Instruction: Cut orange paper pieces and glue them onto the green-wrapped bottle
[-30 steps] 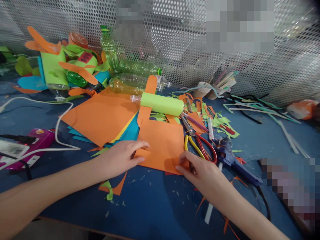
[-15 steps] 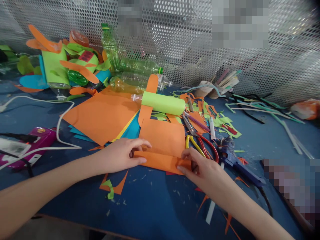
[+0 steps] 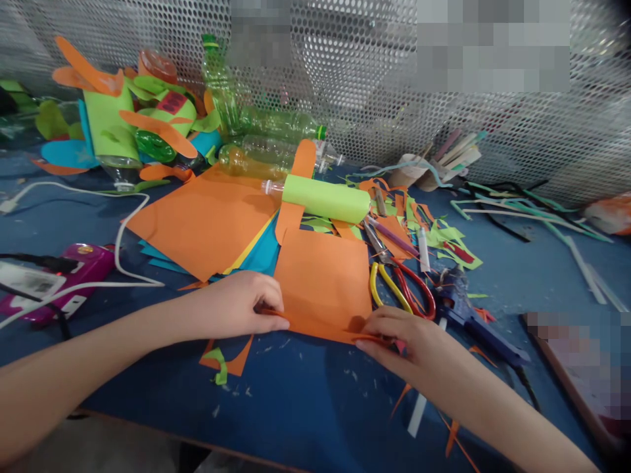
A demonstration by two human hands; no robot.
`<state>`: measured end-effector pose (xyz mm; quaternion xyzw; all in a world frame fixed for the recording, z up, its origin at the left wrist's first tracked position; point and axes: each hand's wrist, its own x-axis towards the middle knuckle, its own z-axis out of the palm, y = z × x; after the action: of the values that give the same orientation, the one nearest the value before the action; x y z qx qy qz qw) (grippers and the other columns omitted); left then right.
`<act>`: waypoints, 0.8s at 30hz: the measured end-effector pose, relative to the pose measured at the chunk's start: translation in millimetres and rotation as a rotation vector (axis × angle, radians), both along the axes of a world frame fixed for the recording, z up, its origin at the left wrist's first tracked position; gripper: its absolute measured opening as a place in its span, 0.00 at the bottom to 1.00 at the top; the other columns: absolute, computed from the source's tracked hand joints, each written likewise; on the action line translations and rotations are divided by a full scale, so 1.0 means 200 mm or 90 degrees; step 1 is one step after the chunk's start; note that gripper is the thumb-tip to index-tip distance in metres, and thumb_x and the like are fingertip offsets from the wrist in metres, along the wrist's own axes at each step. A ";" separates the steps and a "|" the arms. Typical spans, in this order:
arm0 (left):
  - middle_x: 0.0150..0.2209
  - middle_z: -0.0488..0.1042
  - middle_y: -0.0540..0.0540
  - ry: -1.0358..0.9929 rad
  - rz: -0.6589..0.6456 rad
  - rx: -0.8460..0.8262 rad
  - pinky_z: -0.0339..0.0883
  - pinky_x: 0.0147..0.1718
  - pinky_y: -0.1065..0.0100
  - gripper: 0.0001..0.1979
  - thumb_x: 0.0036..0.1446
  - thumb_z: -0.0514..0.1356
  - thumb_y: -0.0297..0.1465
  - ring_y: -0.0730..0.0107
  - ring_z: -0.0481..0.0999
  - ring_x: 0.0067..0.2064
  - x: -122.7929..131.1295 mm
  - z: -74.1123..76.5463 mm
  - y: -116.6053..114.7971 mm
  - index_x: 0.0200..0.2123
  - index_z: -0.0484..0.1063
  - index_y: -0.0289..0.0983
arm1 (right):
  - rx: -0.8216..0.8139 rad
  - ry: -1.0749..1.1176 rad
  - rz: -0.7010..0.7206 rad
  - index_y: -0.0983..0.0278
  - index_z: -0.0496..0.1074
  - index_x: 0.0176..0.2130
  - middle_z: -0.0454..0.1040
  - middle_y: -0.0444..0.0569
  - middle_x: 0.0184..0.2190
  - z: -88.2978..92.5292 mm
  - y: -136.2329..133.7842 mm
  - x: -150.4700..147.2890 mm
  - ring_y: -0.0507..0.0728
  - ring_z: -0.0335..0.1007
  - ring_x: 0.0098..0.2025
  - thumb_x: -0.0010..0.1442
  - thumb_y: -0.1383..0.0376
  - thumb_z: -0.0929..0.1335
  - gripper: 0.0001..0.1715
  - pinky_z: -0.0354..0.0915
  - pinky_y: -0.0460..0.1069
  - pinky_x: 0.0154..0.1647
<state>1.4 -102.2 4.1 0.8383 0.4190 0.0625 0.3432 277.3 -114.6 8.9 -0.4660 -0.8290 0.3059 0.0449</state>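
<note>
An orange paper sheet (image 3: 323, 282) lies flat in front of me, its near edge curled slightly. My left hand (image 3: 251, 305) pinches the near left corner between thumb and fingers. At the near right corner my right hand (image 3: 397, 338) pinches the same sheet. Just beyond it rests a bottle wrapped in light green paper (image 3: 326, 198), its clear neck pointing left. A long rounded orange strip (image 3: 290, 223) passes beneath the bottle. Pliers with red and yellow handles (image 3: 389, 269) lie right of the sheet.
Larger orange paper (image 3: 202, 217) covers blue and yellow sheets at left. Behind are green bottles (image 3: 280, 123) and decorated bottles (image 3: 108, 125). A blue glue gun (image 3: 478, 325), paper scraps (image 3: 453, 243) and a dark-edged device (image 3: 566, 374) lie right; a purple box (image 3: 89, 266) with cables lies left.
The sheet's near edge, raised as a folded-over flap before, is now lowered nearly flat. Both hands have moved slightly down with it, still pinching. The camera view has shifted a little.
</note>
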 end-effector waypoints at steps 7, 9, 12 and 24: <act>0.26 0.70 0.49 0.047 0.066 0.052 0.56 0.28 0.70 0.14 0.56 0.54 0.40 0.71 0.68 0.30 0.01 -0.04 -0.01 0.26 0.71 0.37 | 0.101 -0.087 -0.034 0.61 0.69 0.23 0.72 0.45 0.26 -0.03 -0.01 0.00 0.52 0.70 0.28 0.61 0.59 0.61 0.18 0.61 0.45 0.26; 0.27 0.71 0.48 0.066 0.083 0.053 0.55 0.28 0.69 0.14 0.57 0.53 0.40 0.70 0.69 0.30 0.01 -0.04 -0.01 0.29 0.71 0.38 | 0.148 -0.128 -0.069 0.62 0.66 0.20 0.69 0.43 0.21 -0.05 0.00 -0.01 0.51 0.67 0.22 0.60 0.57 0.62 0.19 0.57 0.45 0.21; 0.28 0.71 0.48 0.080 0.091 0.048 0.55 0.27 0.69 0.13 0.57 0.53 0.40 0.70 0.69 0.30 0.02 -0.04 -0.01 0.30 0.71 0.38 | 0.178 -0.158 -0.092 0.62 0.64 0.19 0.67 0.42 0.18 -0.07 0.00 -0.02 0.51 0.64 0.20 0.58 0.56 0.63 0.20 0.54 0.45 0.19; 0.27 0.69 0.49 0.092 0.100 0.035 0.55 0.26 0.70 0.12 0.54 0.55 0.40 0.71 0.67 0.28 0.02 -0.03 -0.01 0.28 0.69 0.38 | 0.244 -0.191 -0.104 0.62 0.59 0.19 0.65 0.43 0.18 -0.10 -0.01 -0.04 0.50 0.61 0.17 0.59 0.53 0.62 0.23 0.51 0.45 0.17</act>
<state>5.9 -104.2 -2.6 0.8145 0.5049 0.0400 0.2830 269.2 -117.5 -10.5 -0.5545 -0.8289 0.0660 0.0333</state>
